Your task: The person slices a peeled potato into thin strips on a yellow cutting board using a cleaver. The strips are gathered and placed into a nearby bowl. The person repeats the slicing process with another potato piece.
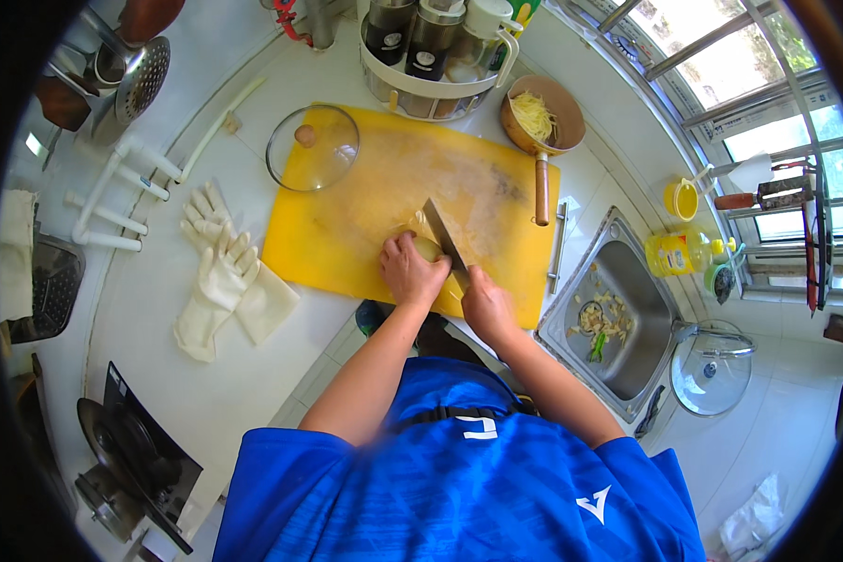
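Note:
My left hand (pixel 413 270) grips a pale, peeled vegetable, likely a potato (pixel 427 247), down on the yellow cutting board (pixel 337 242). Its fingers curl over the left side of the vegetable. In my right hand (pixel 487 303) is the handle of a kitchen knife (pixel 444 235), mostly covered by the fingers. The blade slants up and to the left, along the right side of the vegetable. Whether the edge has entered it cannot be made out. A few thin pale slices lie on the board around the blade.
A saucepan (pixel 565 116) of pale shreds stands at the board's far right corner, its handle over the board. A glass lid (pixel 313 148) overlaps the far left corner. Rubber gloves (pixel 218 295) lie left, the sink (pixel 650 316) with peelings right, a condiment carousel (pixel 428 98) behind.

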Motion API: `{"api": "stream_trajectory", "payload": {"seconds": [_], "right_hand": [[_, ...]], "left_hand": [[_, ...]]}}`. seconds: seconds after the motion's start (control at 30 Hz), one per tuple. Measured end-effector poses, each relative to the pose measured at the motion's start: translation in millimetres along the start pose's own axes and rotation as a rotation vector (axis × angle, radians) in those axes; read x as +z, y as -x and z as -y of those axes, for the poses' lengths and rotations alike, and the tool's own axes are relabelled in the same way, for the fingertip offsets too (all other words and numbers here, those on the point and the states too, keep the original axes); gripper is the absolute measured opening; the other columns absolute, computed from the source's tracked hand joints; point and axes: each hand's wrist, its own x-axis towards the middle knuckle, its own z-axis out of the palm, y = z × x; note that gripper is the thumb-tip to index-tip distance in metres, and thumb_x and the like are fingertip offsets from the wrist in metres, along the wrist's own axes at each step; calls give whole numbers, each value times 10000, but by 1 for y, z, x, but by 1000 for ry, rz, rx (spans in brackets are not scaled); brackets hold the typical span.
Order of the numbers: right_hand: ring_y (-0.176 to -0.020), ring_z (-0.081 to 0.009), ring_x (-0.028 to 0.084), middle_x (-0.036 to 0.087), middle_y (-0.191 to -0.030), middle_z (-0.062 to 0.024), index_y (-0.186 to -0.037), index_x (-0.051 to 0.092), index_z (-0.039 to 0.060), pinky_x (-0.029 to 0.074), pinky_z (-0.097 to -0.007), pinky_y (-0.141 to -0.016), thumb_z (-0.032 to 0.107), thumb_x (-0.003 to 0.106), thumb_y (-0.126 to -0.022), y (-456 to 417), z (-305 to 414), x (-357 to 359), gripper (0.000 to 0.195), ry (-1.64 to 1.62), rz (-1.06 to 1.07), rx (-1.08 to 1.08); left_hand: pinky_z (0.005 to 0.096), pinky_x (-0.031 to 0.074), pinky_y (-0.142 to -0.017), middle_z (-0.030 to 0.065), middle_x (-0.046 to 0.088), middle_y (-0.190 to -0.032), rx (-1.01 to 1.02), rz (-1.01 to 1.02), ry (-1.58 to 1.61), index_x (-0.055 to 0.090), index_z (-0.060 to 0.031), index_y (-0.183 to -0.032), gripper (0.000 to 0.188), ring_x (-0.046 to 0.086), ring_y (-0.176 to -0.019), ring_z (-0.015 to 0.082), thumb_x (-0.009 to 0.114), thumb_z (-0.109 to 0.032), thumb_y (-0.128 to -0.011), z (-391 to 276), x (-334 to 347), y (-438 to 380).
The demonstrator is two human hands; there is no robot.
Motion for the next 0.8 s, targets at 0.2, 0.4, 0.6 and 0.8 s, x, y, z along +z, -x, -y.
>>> {"api": "stream_trajectory", "payload": {"seconds": [0.2, 0.4, 0.6, 0.8], "right_hand": [[-726, -484, 622, 643, -874, -263, -1025, 481, 17, 489, -564, -657, 1, 492, -791, 15, 32, -76, 234, 87, 222, 40], [-763, -480, 627, 645, -918, -260, -1029, 474, 22, 489, -563, -679, 16, 496, -800, 1, 24, -46, 230, 96, 200, 75], [-725, -482, 620, 638, -885, -257, -1028, 480, 25, 491, -568, -656, 26, 508, -815, -4, 1, -3, 214, 8, 28, -7], [-757, -497, 622, 641, -861, -285, -1006, 477, 21, 481, -584, -666, 9, 498, -807, 12, 31, -77, 200, 47, 224, 58]], "left_hand": [[477, 426, -952, 155, 525, -1166, -7, -10, 19, 535, -98, -1138, 588, 511, -1111, 381, 774, -333, -655, 1, 2, 2], [465, 412, -959, 152, 525, -1166, 2, -13, 24, 548, -93, -1141, 590, 504, -1112, 370, 761, -334, -646, 0, 0, 1], [468, 423, -946, 155, 527, -1162, 14, -9, 18, 551, -91, -1151, 609, 515, -1093, 372, 763, -339, -637, 4, 2, -1], [473, 432, -938, 144, 523, -1174, -6, -23, 22, 556, -109, -1123, 590, 516, -1100, 363, 782, -354, -636, 4, 3, 2]]}}
